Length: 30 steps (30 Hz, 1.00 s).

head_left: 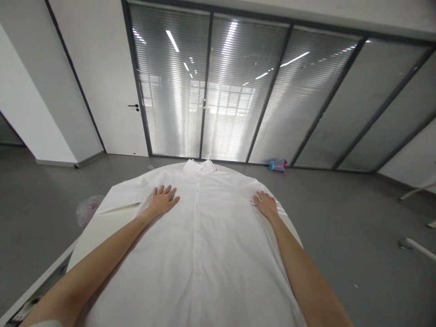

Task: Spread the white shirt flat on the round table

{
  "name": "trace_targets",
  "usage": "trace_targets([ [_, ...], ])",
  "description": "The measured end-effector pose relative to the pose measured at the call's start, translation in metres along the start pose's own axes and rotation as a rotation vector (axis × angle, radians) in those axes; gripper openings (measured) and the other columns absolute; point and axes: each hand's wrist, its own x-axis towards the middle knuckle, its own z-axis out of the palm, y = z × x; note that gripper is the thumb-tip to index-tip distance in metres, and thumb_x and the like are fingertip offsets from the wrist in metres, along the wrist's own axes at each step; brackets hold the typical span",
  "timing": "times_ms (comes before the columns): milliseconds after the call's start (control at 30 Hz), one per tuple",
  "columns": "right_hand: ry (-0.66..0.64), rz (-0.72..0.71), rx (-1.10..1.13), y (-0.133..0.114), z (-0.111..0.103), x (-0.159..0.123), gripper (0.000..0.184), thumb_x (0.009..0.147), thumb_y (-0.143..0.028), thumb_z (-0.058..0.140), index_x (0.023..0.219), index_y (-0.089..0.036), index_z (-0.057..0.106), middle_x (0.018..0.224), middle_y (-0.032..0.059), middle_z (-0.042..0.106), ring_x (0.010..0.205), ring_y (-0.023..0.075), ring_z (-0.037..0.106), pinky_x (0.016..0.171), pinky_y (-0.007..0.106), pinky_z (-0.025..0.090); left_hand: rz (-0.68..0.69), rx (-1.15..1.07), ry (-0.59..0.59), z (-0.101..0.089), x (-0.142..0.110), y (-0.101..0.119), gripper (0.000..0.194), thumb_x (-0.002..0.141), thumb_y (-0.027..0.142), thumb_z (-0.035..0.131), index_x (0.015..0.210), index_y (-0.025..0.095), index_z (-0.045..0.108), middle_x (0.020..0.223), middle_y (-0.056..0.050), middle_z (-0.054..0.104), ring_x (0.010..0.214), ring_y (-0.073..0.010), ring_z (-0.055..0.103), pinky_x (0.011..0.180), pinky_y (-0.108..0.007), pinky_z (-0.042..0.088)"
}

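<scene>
A white button-up shirt [218,236] lies front side up on a pale round-edged table [89,240], its collar at the far end and its button strip running toward me. My left hand [162,200] rests flat on the left chest of the shirt, fingers spread. On the opposite side, my right hand [265,203] lies on the shirt's edge near the armpit, fingers stretched out and slightly apart. The left sleeve in view reaches out over the table's left side. Little of the other sleeve shows, behind and beside my right hand.
A clear plastic bag [89,210] sits on the floor left of the table. By the glass partition [231,91] lies a blue and pink basket-like object [278,165]. Pale furniture legs [420,247] stand at the right. A white door [119,91] is at the back left.
</scene>
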Motion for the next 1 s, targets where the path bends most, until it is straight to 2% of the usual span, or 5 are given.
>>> trace_targets([
  [367,0.001,0.023,-0.025,0.0003,0.0035,0.0032,0.055,0.100,-0.046,0.029,0.147,-0.021,0.046,0.156,0.0078,0.038,0.143,0.0261,0.033,0.117,0.045,0.021,-0.012,-0.036,-0.003,0.0092,0.0025,-0.0044,0.056,0.097,0.056,0.034,0.143,0.027,0.048,0.152,-0.008,0.043,0.140,-0.0373,0.032,0.113,-0.056,0.020],
  [700,0.015,0.014,0.000,-0.0007,0.0008,0.0027,0.054,0.099,-0.044,0.032,0.144,-0.020,0.049,0.154,0.0086,0.040,0.142,0.0261,0.035,0.116,0.045,0.023,-0.008,-0.034,-0.016,0.0040,0.0011,-0.0026,0.056,0.098,0.055,0.034,0.143,0.027,0.048,0.151,-0.009,0.044,0.139,-0.0368,0.033,0.114,-0.056,0.019],
  [1000,0.015,0.034,0.024,-0.0027,-0.0019,0.0004,0.054,0.099,-0.044,0.031,0.145,-0.020,0.048,0.155,0.0085,0.039,0.143,0.0246,0.033,0.117,0.044,0.020,-0.010,-0.039,-0.020,-0.0005,0.0007,-0.0014,0.055,0.098,0.055,0.035,0.143,0.027,0.048,0.152,-0.009,0.043,0.139,-0.0361,0.033,0.113,-0.057,0.021],
])
